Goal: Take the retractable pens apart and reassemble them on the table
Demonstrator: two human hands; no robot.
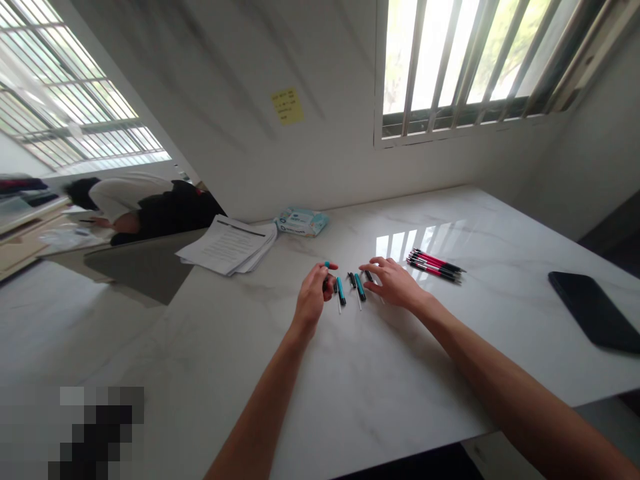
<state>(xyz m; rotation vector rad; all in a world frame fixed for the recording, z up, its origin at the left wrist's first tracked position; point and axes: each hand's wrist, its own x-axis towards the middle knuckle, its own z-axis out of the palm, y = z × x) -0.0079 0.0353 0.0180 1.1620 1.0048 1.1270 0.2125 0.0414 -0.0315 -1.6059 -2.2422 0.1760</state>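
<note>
My left hand (316,288) is closed around a small teal-and-black pen part (328,265), its teal end poking out above the fingers. Just right of it on the marble table lie a teal pen barrel (341,291) and a second teal barrel (361,287), with thin white refills and a short black pen piece (352,280) beside them. My right hand (390,280) hovers low over the right end of this row, fingers apart. Another black piece (369,275) lies under its fingertips; whether they touch it I cannot tell.
Several red-and-black pens (435,265) lie right of my right hand. A black phone (595,310) rests at the table's right. Behind are a wipes pack (301,222) and stacked papers (227,245). A person (145,203) leans over another desk at left.
</note>
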